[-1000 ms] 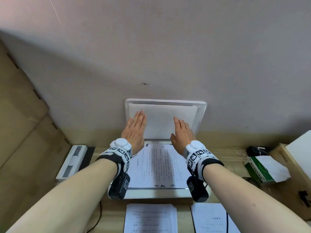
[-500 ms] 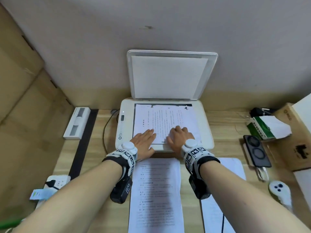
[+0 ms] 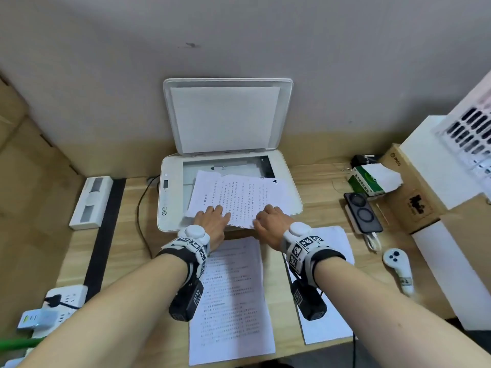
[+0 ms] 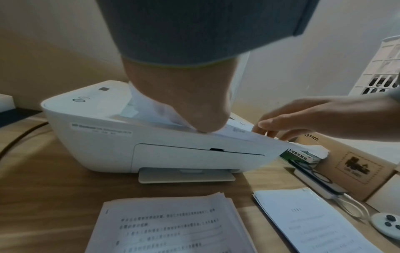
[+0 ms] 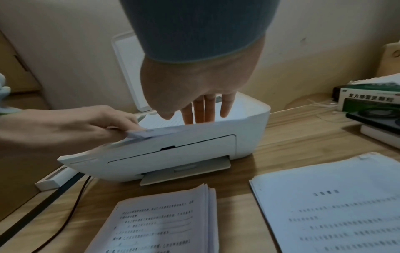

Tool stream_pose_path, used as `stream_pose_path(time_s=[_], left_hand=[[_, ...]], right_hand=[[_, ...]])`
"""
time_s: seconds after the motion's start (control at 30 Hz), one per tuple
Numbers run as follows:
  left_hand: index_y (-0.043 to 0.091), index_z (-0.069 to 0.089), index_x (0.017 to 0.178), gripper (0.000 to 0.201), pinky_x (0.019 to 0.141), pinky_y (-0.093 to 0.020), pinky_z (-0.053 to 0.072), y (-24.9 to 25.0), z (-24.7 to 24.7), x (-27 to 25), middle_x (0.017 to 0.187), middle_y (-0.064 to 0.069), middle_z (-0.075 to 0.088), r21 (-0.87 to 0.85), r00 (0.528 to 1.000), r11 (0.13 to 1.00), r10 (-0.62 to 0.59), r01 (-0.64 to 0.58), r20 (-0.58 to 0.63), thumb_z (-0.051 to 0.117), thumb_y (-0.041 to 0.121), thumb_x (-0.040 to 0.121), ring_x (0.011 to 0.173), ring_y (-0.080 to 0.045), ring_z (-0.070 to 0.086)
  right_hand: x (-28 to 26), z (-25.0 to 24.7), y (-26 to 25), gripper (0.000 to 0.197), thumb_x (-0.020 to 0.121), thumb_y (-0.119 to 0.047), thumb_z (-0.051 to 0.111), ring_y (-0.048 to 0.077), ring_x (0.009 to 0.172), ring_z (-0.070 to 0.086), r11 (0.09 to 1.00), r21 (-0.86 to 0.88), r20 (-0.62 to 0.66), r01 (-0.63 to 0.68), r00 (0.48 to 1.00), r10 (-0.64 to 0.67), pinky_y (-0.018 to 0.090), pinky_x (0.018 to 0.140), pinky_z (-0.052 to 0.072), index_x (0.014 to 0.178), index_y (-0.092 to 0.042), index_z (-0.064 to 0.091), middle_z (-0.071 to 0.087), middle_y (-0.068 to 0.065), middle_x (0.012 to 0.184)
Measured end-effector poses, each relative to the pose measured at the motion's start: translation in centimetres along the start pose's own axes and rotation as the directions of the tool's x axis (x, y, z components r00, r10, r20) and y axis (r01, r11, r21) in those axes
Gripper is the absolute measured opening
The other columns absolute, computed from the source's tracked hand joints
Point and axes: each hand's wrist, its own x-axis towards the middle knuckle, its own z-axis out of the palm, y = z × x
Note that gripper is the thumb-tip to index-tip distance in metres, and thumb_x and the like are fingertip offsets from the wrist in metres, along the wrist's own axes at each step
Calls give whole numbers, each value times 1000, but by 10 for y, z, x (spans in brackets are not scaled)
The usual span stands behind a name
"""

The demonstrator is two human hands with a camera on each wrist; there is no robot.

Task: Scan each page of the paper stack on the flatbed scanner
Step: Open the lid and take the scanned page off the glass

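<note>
Head view, both hands' fingers pinching page [image 3: 239,197], paper stack [image 3: 231,301] below, phone [image 3: 362,212] right.

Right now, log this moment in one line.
lid: open | page: askew on glass | left hand: pinching page | right hand: gripping page
</note>
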Motion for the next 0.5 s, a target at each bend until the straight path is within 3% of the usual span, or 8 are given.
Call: stream_pose_path(time_s=[0.1, 0.17, 0.3, 0.4, 0.5], left_hand=[[20, 50, 130, 46, 98, -39, 36, 2, -8, 5, 129, -7, 48, 69, 997, 995, 71, -71, -2, 43, 5, 87, 117, -27, 44], [24, 50, 134, 49, 112, -43, 25, 10, -14, 7, 139, -5, 46, 108, 994, 990, 99, -94, -42, 44, 6, 89, 128, -26, 40], [28, 47, 138, 57, 119, -42, 10, 23, -14, 6, 151, -2, 37, 100, 981, 980, 179, -171, -78, 45, 2, 88, 139, -24, 30], [26, 62, 124, 60, 114, -50, 23, 52, -17, 12, 138, -6, 55, 75, 916, 933, 360, -352, -179, 59, -6, 74, 127, -28, 49], [25, 73, 104, 66, 94, -55, 45, 83, -21, 27, 113, -6, 69, 80, 821, 855, 515, -512, -247, 79, -7, 46, 101, -28, 67]], right_hand=[[-4, -9, 20, 44, 105, -42, 31, 27, 110, 49, 1000, -12, 19, -22, 1000, 22, 39, 80, 43, 112, -12, 61, 52, 8, 117], [-8, -14, 37, 45, 105, -42, 30, 29, 111, 49, 1000, -3, -17, -28, 999, 28, 41, 85, 46, 113, -12, 63, 53, 9, 118], [-19, -18, 63, 43, 105, -40, 33, 31, 116, 49, 999, 19, -78, -44, 996, 46, 43, 95, 44, 118, -11, 63, 53, 11, 123], [-35, -22, 100, 45, 104, -41, 33, 29, 120, 49, 995, 15, -90, -94, 991, 95, 42, 98, 45, 127, -11, 58, 51, 9, 133], [-48, -24, 141, 47, 102, -42, 33, 30, 117, 53, 982, 57, -128, -181, 974, 187, 44, 96, 47, 130, -11, 54, 50, 8, 136]])
